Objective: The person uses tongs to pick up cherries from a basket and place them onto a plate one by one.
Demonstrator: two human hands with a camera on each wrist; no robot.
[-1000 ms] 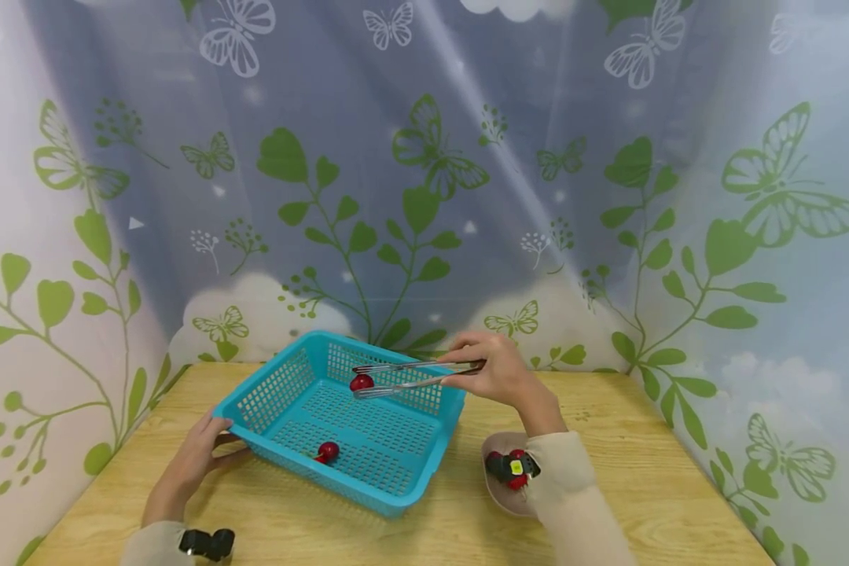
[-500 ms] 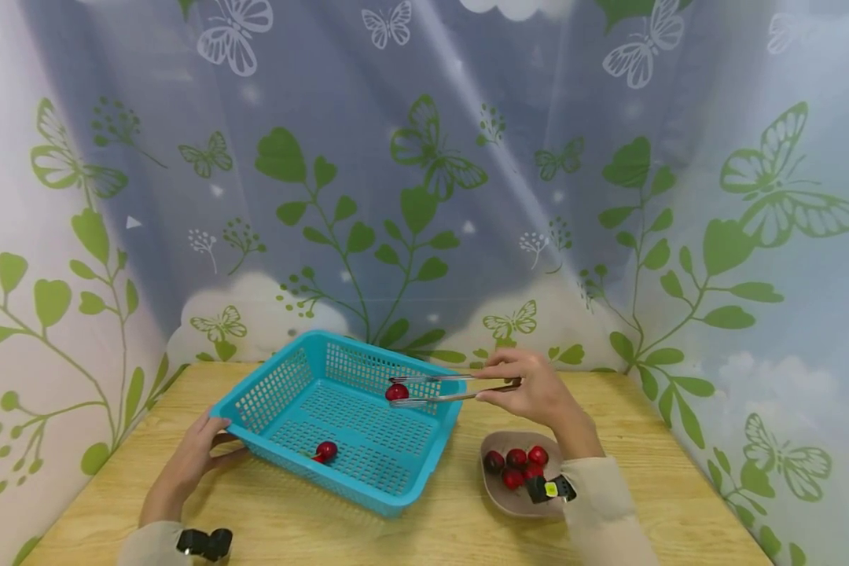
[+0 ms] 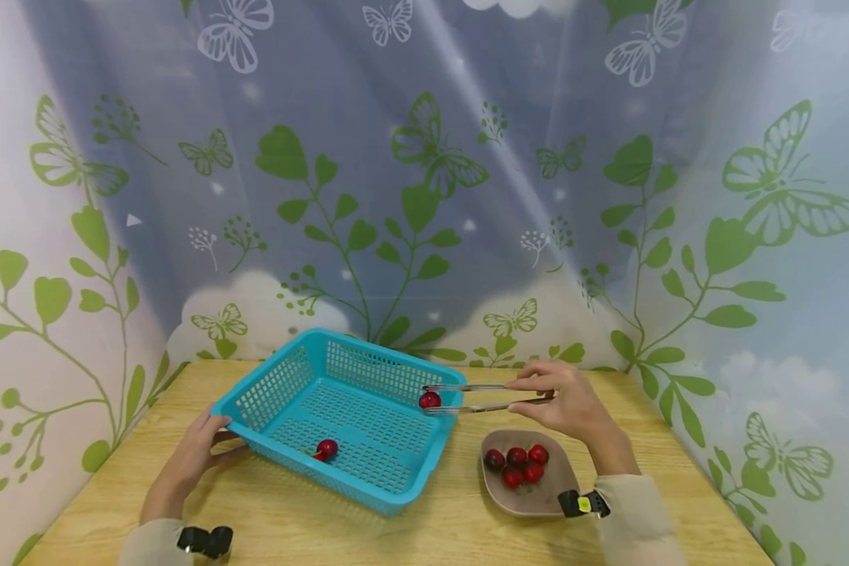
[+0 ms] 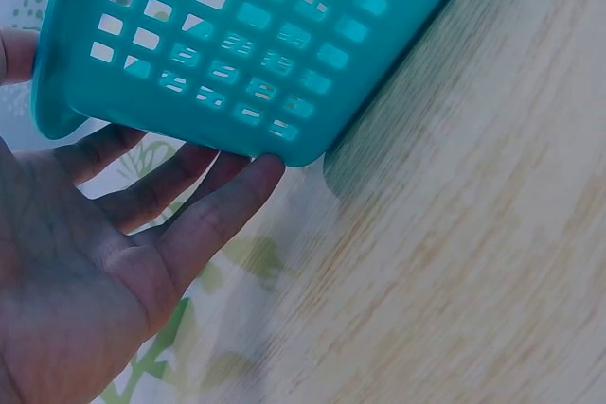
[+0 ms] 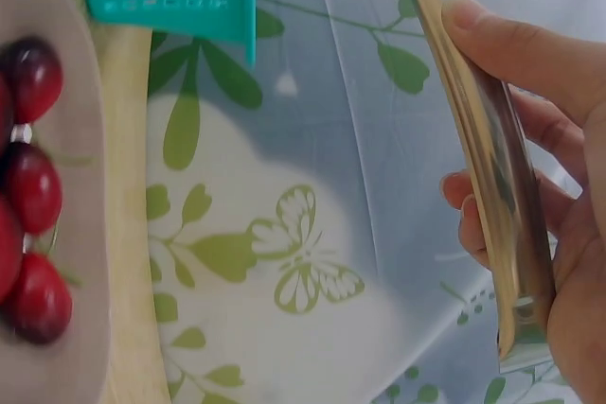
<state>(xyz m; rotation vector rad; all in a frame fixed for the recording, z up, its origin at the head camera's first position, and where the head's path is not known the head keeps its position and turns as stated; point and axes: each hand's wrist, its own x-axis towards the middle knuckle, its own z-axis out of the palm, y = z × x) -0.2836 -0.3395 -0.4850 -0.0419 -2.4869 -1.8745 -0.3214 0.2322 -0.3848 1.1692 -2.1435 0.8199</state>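
Note:
My right hand (image 3: 564,399) holds metal tongs (image 3: 484,406) level between thumb and fingers. Between the tong tips is a red cherry (image 3: 430,400), over the right end of the blue plastic basket (image 3: 396,501). Another cherry (image 3: 327,449) with a stem lies on the basket floor near the front. At the basket's left corner, my left hand (image 3: 191,460) grips the rim, thumb on top. In the left wrist view its fingers (image 4: 213,219) reach against the outside of the basket wall. The right wrist view shows the handle end of the tongs (image 5: 492,167), but not their tips.
A pinkish bowl (image 3: 491,497) with several cherries (image 3: 516,457) stands right of the basket, below my right forearm. Both stand on a wooden table (image 3: 311,534). A curtain (image 3: 368,196) printed with butterflies and leaves hangs behind the table and along its sides.
The right hand, tongs and held cherry have moved right, from above the basket's middle to its right end. The bowl of cherries has come into fuller view. The left hand and basket have stayed put.

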